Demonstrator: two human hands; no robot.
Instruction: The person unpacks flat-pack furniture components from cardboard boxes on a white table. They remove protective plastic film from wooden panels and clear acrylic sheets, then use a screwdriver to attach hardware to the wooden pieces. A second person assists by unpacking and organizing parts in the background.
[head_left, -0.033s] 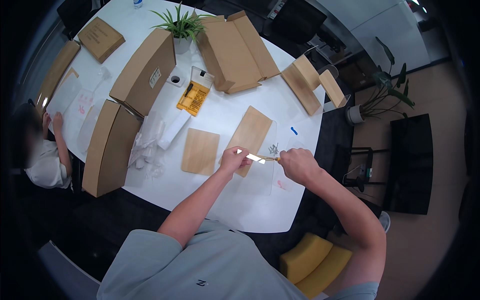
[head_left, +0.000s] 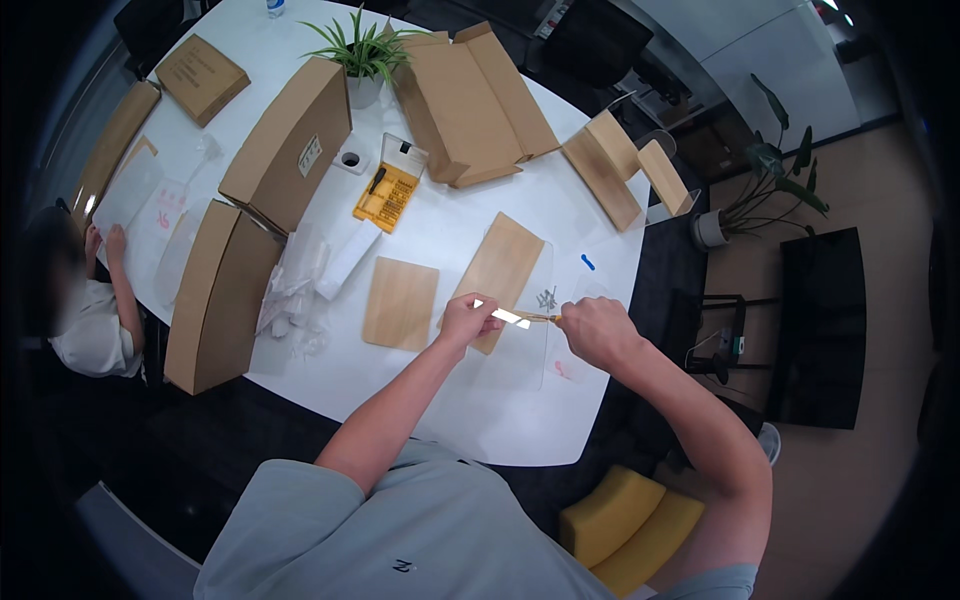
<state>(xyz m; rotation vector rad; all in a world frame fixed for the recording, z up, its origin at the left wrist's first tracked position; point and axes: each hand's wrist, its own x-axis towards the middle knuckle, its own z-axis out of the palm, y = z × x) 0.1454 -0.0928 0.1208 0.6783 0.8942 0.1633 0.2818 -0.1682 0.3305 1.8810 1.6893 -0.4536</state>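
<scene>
My left hand is closed on a narrow bright strip that reflects the light; its material is hard to make out. My right hand grips a screwdriver, mostly hidden in the fist, its yellow end and thin shaft pointing left to the strip. Behind both hands a long wooden board lies slanted, with the faint outline of a clear sheet around it. Left of my left hand is a squarer wooden board. Several small screws lie in a pile just beyond the shaft.
A yellow tool case stands open beyond the boards. Tall cardboard pieces and plastic wrap are at left, an open carton and potted plant at the back. A wooden assembly stands far right. Another person sits at left.
</scene>
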